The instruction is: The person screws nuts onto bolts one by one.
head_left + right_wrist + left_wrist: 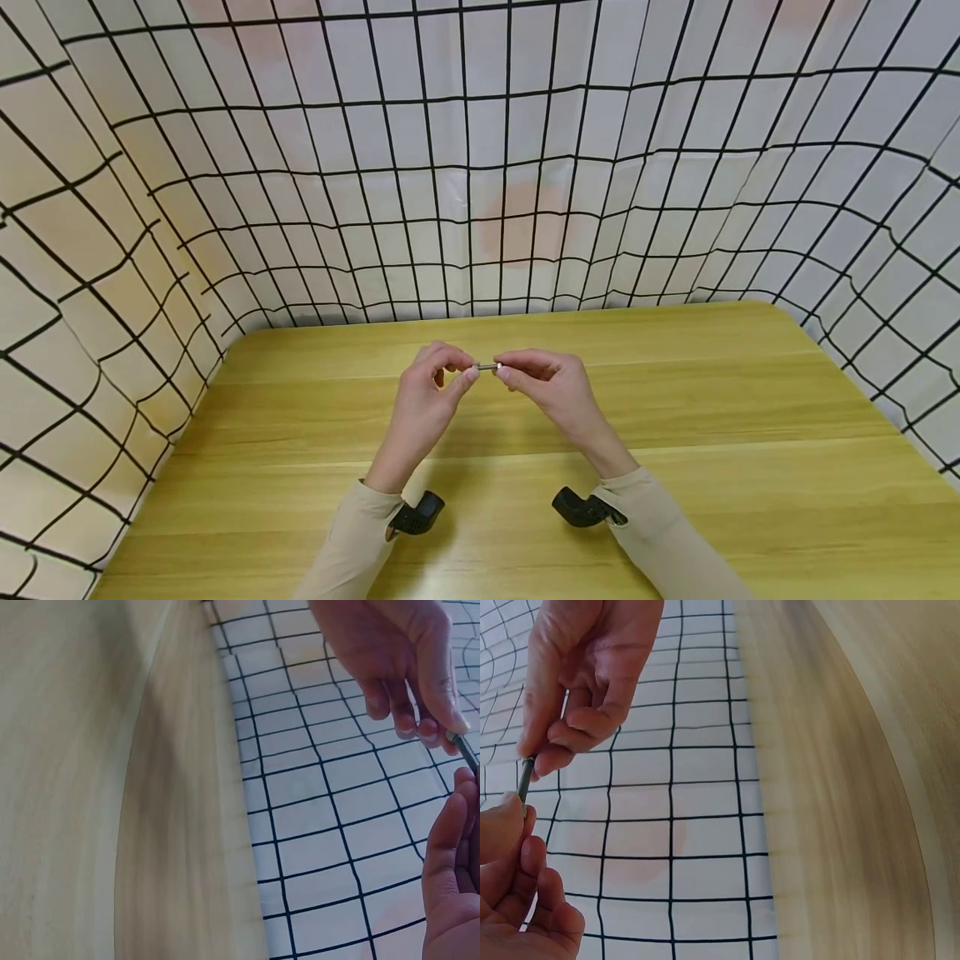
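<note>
A short metal bolt [487, 367] lies nearly level between my two hands, held up above the table. My left hand [426, 398] pinches one end of it between thumb and forefinger. At the other end, the thumb and forefinger of my right hand [557, 392] pinch it too. In the right wrist view, thread shows along the bare middle of the bolt [466, 753]. The fingertips cover both of its ends, so I cannot tell what sits there.
Below the hands spreads a wood-grain table [712, 400]. A white sheet with a black grid [480, 192] stands behind it and along both sides. Each wrist carries a black camera, one by the left sleeve [348, 533], one by the right sleeve [667, 533].
</note>
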Tool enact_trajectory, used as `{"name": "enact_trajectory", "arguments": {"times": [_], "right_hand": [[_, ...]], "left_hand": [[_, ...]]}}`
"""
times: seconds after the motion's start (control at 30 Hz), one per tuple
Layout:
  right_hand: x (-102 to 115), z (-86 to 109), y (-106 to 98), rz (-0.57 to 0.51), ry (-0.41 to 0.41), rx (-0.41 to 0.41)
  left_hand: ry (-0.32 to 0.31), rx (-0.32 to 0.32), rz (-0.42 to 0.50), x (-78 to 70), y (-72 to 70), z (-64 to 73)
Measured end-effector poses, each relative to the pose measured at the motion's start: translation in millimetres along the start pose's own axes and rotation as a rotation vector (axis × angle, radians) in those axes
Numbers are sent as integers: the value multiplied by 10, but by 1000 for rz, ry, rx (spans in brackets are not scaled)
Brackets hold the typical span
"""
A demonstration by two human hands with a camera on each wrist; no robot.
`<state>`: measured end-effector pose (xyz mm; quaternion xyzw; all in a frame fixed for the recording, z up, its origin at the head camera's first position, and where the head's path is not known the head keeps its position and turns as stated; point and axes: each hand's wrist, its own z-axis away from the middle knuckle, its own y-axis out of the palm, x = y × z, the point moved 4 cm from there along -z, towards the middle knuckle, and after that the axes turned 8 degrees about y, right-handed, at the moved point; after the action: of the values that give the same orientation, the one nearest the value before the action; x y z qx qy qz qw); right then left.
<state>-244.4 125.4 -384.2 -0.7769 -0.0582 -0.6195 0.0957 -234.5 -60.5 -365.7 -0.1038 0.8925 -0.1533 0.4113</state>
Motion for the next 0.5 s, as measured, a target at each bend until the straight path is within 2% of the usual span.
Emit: {"name": "enact_trajectory", "arguments": {"times": [0.13, 0.5], "right_hand": [[-2, -5, -3, -27, 3, 9], [-23, -13, 11, -6, 17, -4]], "left_hand": [[-1, -4, 9, 0, 2, 0], [8, -5, -3, -17, 5, 4]]}}
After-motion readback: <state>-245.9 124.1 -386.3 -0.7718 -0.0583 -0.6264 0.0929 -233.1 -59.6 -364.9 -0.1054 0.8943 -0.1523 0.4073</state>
